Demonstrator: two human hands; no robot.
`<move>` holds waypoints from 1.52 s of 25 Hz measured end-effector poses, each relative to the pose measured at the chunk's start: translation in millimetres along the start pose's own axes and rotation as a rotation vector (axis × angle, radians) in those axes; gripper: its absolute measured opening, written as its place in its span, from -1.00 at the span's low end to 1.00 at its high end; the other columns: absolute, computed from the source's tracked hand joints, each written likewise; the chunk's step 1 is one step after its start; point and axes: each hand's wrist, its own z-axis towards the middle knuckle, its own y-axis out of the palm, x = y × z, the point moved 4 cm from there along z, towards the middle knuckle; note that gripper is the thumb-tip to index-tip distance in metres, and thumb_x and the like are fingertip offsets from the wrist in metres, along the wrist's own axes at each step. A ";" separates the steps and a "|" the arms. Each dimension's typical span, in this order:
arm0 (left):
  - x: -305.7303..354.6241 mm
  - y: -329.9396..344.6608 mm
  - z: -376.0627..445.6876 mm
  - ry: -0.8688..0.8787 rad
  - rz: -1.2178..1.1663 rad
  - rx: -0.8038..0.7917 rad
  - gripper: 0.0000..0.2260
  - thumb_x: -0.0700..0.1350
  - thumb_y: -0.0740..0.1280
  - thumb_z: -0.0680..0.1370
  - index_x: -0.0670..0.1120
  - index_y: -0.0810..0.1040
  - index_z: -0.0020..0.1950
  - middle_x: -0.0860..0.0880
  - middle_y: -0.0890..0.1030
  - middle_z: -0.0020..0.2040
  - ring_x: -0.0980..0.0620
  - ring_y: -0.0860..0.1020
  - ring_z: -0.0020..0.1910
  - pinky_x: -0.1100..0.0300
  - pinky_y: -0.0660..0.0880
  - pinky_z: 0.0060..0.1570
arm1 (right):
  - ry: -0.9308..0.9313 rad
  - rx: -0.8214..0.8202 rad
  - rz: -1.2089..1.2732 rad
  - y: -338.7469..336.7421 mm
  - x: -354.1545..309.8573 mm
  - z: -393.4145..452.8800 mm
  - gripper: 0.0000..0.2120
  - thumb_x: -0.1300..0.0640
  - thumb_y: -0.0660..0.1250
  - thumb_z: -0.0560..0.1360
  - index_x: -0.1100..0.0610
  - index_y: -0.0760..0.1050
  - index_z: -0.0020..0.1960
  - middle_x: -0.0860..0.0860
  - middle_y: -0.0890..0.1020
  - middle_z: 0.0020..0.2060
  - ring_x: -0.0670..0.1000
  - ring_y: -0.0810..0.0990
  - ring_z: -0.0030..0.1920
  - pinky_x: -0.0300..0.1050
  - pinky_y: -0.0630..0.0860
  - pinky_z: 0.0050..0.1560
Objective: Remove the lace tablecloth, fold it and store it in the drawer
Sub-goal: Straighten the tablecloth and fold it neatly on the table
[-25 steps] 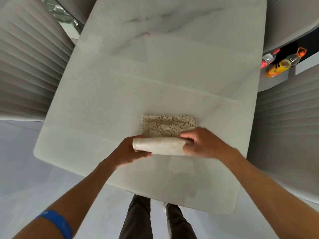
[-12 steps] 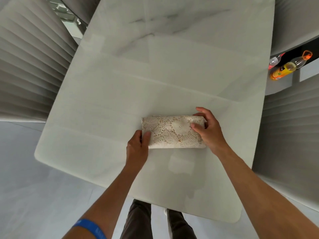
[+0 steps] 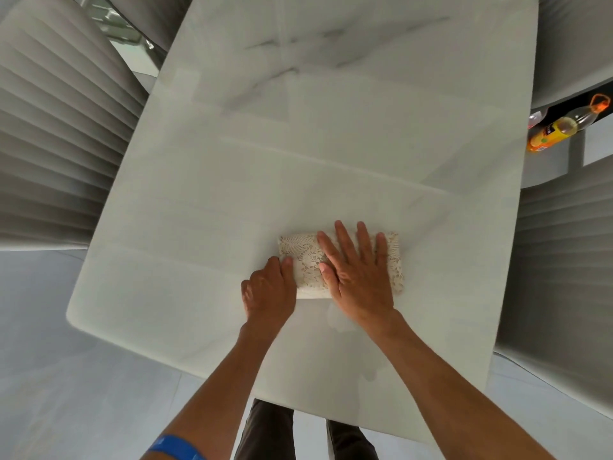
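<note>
Since half a second ago, your right hand (image 3: 360,277) has left the bundle's right end and now lies flat on top of it, while your left hand (image 3: 269,290) has stayed at its left end.

Your lace tablecloth (image 3: 306,260) is folded down to a small thick rectangle, lying on the pale marble counter (image 3: 298,127) just right of the middle of the frame and a little below it. Its long axis runs left to right across the picture. Your right hand's fingers (image 3: 345,240) are straight and slightly spread, pressing the lace flat, with their tips reaching its far edge. Your left hand sits at the short left end with knuckles bent and fingertips touching that edge; you cannot tell from here whether they pinch it.

Both hands are on the bundle, the right covering most of it, so either could lift it. To pick it up you would likely close each hand on a short end, left and right. No drawer is in view.

Ribbed grey chairs (image 3: 59,127) flank the counter at left and right. An orange bottle (image 3: 560,127) lies at the upper right. A blue wristband (image 3: 175,448) shows at the bottom edge.
</note>
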 end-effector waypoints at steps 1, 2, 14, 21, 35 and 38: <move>7.6 -5.0 1.5 0.042 0.070 0.090 -0.69 0.03 0.08 0.62 -0.13 0.46 0.16 -0.17 0.56 0.11 -0.22 0.52 0.11 -0.09 0.42 0.05 | 0.024 -0.021 -0.042 3.4 0.1 4.2 -0.51 -0.15 0.02 0.66 -0.10 0.15 0.57 0.03 0.19 0.57 0.25 0.08 0.56 0.39 0.00 0.47; 18.4 -8.7 4.0 0.121 0.119 0.163 -0.67 -0.03 0.13 0.58 -0.14 0.42 0.28 -0.18 0.49 0.27 -0.22 0.47 0.25 -0.12 0.40 0.14 | 0.057 -0.042 -0.038 8.1 0.9 4.6 -0.49 -0.17 -0.01 0.65 -0.11 0.11 0.57 0.02 0.16 0.57 0.26 0.06 0.56 0.40 -0.02 0.47; 26.4 30.3 34.8 0.648 0.215 0.007 -0.45 0.15 -0.01 0.64 -0.02 0.06 0.60 -0.10 0.07 0.61 -0.11 -0.02 0.59 -0.23 -0.03 0.50 | 0.057 0.015 -0.039 22.0 48.4 5.3 -0.41 -0.22 0.08 0.61 -0.01 0.18 0.57 0.09 0.20 0.56 0.20 0.07 0.57 0.28 0.02 0.51; 38.5 5.3 33.3 0.752 0.431 -0.041 -0.35 0.24 0.04 0.61 -0.17 0.20 0.55 -0.22 0.38 0.43 -0.24 0.32 0.43 -0.10 0.08 0.50 | 0.124 -0.101 -0.038 6.6 43.7 5.5 -0.39 -0.23 0.02 0.61 -0.03 0.08 0.59 0.07 0.12 0.59 0.19 0.01 0.58 0.31 0.02 0.50; 25.8 -38.6 -125.0 -0.091 -0.847 -0.457 -0.72 0.04 0.47 0.37 0.03 0.53 0.02 -0.01 0.67 -0.06 0.00 0.68 -0.12 -0.08 0.65 -0.09 | 0.380 -0.157 0.620 -81.8 -31.3 -134.2 -0.43 -0.32 0.04 0.58 -0.38 -0.13 0.50 -0.09 -0.08 0.60 0.01 0.05 0.57 0.15 0.21 0.50; 21.5 -81.6 -159.6 0.011 -0.992 -0.356 -0.62 0.06 0.50 0.39 0.19 0.47 0.14 0.05 0.68 -0.02 0.09 0.69 -0.14 0.11 0.65 -0.23 | 0.356 -0.067 0.846 -133.7 -52.6 -116.8 -0.37 -0.34 0.17 0.54 -0.44 -0.10 0.49 -0.26 -0.13 0.57 -0.12 -0.03 0.57 0.13 0.18 0.51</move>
